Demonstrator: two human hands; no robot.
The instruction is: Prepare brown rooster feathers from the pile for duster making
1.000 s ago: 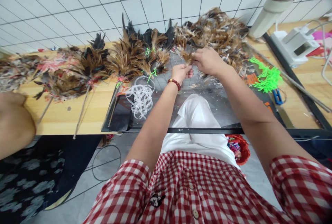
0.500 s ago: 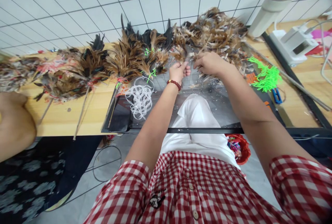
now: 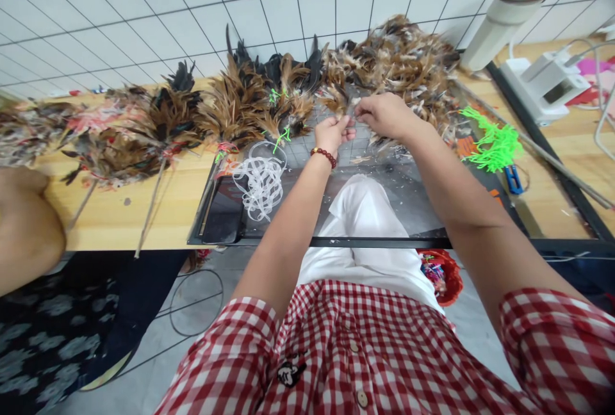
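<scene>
My left hand [image 3: 334, 133], with a red bead bracelet at the wrist, is closed with thumb and fingers pinched together. Brown feathers [image 3: 337, 96] rise just above its fingertips, and it seems to hold them by their lower end. Close on its right, my right hand [image 3: 383, 115] is closed too, fingertips pinched at pale fluff by the same feathers; what exactly they grip is too small to make out. Behind both hands spreads a large heap of loose brown feathers [image 3: 408, 63]. Bundled brown and black feathers [image 3: 233, 104], some tied with green string, lie to the left.
A glass-topped panel [image 3: 408, 200] with a black rim lies under my hands. White plastic strip [image 3: 259, 187] and a phone [image 3: 221, 216] are left; green yarn [image 3: 494, 143], a blue cutter [image 3: 513, 178], a power strip [image 3: 533, 91] and a bottle [image 3: 504, 21] right. Another person's arm [image 3: 29, 229] rests far left.
My right hand has shifted slightly left and up, so its fingertips are nearer my left hand. My left hand has turned a little, staying almost in place.
</scene>
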